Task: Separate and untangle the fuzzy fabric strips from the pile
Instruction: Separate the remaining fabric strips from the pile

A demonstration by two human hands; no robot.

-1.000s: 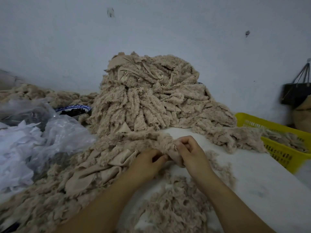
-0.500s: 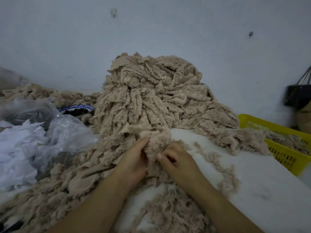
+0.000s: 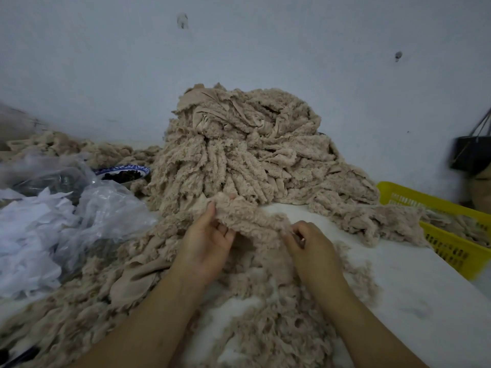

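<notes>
Fuzzy beige fabric strip (image 3: 249, 216) hangs just above the white table (image 3: 398, 288), in front of the tall heap of tangled beige strips (image 3: 244, 155), its long axis running left to right and dipping rightward. The left hand (image 3: 207, 243) clasps its higher end and the right hand (image 3: 309, 244) pinches the lower end, both equally near. Half a second earlier the hands nearly touched with the strip bunched between them; now they are apart and it is drawn out.

The fuzzy strips (image 3: 239, 160) are showing beige. The basket (image 3: 451, 249) is glowing yellow; the bowl (image 3: 125, 169) is wearing a blue-and-white rim.
</notes>
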